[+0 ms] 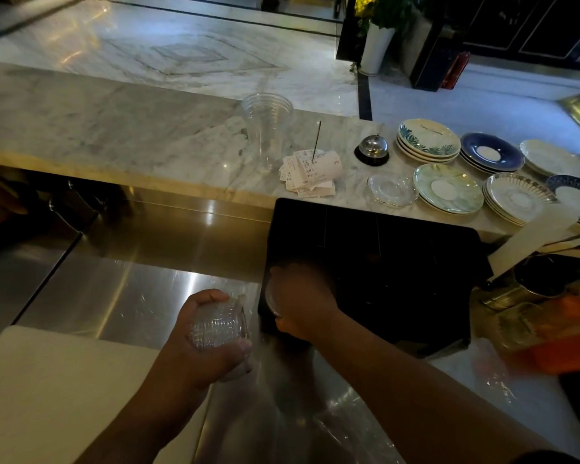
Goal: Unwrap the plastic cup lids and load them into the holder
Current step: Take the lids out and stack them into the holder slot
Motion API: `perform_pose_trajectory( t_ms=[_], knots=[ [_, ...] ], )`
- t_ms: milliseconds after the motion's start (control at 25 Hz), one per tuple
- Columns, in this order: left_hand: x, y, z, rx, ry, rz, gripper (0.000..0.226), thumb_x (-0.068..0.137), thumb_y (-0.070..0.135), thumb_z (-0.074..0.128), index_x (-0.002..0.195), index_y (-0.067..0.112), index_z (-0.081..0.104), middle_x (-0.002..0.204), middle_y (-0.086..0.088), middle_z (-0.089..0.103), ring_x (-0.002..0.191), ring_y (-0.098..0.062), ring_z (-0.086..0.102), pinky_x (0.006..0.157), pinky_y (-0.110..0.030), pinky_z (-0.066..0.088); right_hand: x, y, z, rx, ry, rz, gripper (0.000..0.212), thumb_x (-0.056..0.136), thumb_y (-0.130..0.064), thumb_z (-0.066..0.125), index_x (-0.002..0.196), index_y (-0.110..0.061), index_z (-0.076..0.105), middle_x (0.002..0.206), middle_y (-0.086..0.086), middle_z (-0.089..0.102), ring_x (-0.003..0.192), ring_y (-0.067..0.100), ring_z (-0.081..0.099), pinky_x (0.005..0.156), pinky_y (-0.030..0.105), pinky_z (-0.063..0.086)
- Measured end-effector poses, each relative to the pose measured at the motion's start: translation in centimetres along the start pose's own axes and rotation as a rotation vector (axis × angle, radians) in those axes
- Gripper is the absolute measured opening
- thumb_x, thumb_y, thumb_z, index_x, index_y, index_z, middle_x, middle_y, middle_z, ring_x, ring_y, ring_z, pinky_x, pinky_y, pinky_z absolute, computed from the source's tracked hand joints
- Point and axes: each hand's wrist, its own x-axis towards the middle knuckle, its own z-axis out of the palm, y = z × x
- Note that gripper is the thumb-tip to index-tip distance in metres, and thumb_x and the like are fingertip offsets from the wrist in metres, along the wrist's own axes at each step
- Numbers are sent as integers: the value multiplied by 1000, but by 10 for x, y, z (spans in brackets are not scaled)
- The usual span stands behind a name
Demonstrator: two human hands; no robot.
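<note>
My left hand grips a sideways stack of clear plastic cup lids over the steel counter. To its right, my right hand holds a few clear lids on edge at the left side of the black holder. The holder is a dark box with several compartments; its inside is too dark to make out. Crumpled clear plastic wrap lies on the counter near the bottom, under my right forearm.
A white cutting board lies at the lower left. On the marble ledge stand a stack of clear cups, a receipt spike with slips, a service bell and several saucer stacks. Orange-lidded containers crowd the right.
</note>
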Motion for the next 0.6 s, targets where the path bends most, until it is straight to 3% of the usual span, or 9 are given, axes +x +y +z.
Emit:
perform_pose_trajectory(
  t_ms=[160,320,600],
  knots=[
    [0,1,1,10,-8,3,76,53,20,95,121,32,65,117,-30,67,102,-51,71,82,-75,60,-4,-7,9,26,0,24,106,74,-45,83,154,-13,20,163,29,26,137,43,46,111,49,41],
    [1,-1,2,-10,-12,-11,75,52,19,95,120,33,66,111,-21,71,106,-53,70,81,-71,62,-7,-8,13,36,-14,27,101,84,-46,75,159,-11,16,171,25,7,147,41,35,122,48,28],
    [-1,-2,5,-7,1,-12,76,53,20,96,121,33,65,113,-27,70,103,-52,72,81,-72,62,-6,-9,15,7,-15,31,105,87,-47,73,161,-10,9,171,24,6,150,40,32,123,48,23]
  ],
)
